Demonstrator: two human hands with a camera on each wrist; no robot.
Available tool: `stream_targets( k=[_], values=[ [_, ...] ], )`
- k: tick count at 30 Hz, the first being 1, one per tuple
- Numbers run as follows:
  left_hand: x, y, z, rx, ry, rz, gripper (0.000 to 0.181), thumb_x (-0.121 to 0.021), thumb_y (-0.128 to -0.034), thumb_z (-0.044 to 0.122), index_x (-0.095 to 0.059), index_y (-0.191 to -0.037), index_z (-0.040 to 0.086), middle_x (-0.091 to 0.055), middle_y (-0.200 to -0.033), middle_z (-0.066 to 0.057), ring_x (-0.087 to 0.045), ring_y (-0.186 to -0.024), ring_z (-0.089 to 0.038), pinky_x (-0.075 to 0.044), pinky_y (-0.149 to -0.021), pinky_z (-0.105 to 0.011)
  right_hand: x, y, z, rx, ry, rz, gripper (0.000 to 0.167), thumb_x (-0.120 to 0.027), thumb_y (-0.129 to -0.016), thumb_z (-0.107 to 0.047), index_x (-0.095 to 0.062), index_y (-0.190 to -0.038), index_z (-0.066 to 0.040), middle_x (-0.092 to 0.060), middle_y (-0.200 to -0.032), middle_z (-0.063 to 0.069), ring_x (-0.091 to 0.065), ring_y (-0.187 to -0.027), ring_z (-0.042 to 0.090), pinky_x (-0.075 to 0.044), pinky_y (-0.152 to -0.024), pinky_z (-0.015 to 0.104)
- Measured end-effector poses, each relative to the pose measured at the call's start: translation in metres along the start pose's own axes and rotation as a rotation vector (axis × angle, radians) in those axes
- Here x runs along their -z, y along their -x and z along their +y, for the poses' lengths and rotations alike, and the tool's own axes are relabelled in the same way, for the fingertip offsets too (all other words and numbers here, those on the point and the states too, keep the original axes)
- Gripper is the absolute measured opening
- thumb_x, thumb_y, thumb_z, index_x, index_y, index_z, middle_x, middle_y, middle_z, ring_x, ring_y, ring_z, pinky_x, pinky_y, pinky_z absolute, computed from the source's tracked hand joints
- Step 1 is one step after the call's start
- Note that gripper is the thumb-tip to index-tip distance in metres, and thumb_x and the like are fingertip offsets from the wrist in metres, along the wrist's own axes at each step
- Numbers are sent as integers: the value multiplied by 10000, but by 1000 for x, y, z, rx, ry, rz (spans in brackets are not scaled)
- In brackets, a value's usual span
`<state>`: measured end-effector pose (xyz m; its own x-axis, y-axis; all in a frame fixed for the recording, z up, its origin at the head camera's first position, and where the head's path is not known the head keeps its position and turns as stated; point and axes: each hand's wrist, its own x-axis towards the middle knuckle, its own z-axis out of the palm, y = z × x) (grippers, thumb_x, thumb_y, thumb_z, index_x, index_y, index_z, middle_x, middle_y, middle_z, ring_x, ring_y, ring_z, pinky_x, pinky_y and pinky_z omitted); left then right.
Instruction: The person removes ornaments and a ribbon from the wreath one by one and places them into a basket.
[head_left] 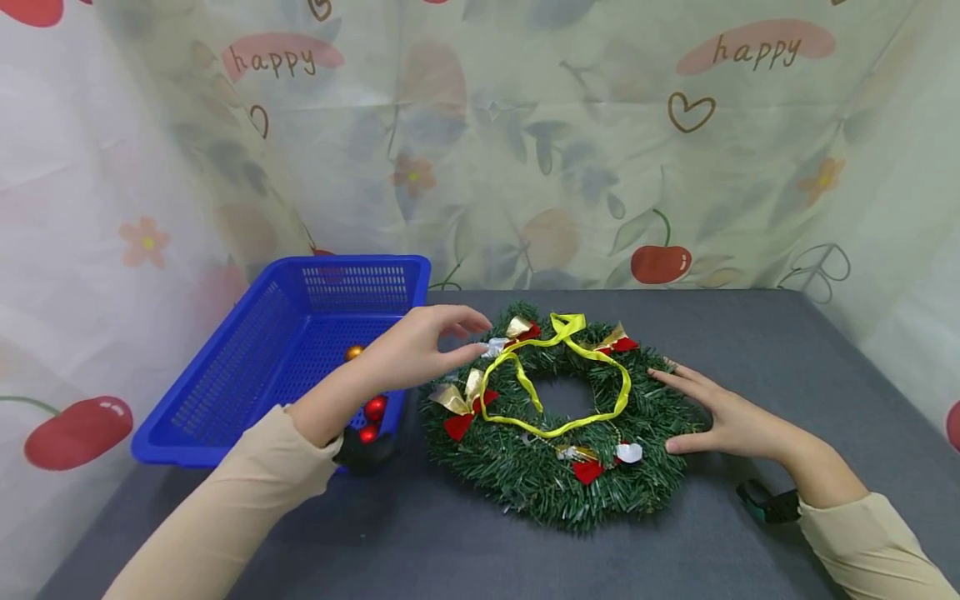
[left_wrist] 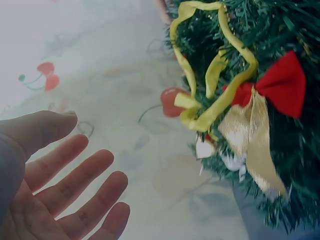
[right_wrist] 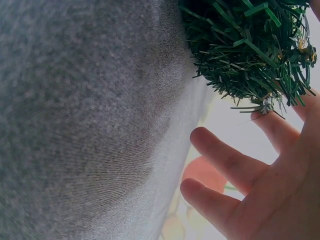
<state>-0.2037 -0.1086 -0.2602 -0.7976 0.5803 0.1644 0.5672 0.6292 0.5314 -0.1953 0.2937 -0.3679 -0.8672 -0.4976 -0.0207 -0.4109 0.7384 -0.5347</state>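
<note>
A green tinsel wreath lies flat on the dark table. Red and gold bows and white ornaments decorate it, and a yellow ribbon loops over its top. My left hand hovers at the wreath's upper left side, its fingers loosely extended; in the left wrist view the hand holds nothing. At the wreath's right edge is my right hand, fingers spread. In the right wrist view, some fingertips of that hand touch or nearly touch the green strands.
A blue plastic basket stands at the left, partly behind my left forearm. Inside it are red balls and a gold ball. A patterned curtain closes off the back and sides of the grey-covered table.
</note>
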Motion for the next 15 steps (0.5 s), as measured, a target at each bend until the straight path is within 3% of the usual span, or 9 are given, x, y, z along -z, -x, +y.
stream_targets(
  k=[9, 15],
  values=[
    [-15, -25, -1, 6, -16, -103, 347, -592, -918, 270, -581, -1238, 136, -612, -1244, -49, -588, -1121, -228, -490, -939, -396, 0, 0, -1, -2, -2, 2, 883, -746, -766, -367, -259, -1482, -199, -131, -1527, 267, -197, -1331, 561, -312, -898, 715],
    [-19, -44, -6, 83, -53, -232, 458, -587, -918, 302, -506, -1322, 103, -558, -1315, -133, -529, -1213, -317, -445, -1001, -435, 0, 0, -3, 0, -8, 3, 878, -746, -767, -365, -266, -1480, -187, -134, -1525, 267, -195, -1333, 559, -310, -900, 715]
  ],
)
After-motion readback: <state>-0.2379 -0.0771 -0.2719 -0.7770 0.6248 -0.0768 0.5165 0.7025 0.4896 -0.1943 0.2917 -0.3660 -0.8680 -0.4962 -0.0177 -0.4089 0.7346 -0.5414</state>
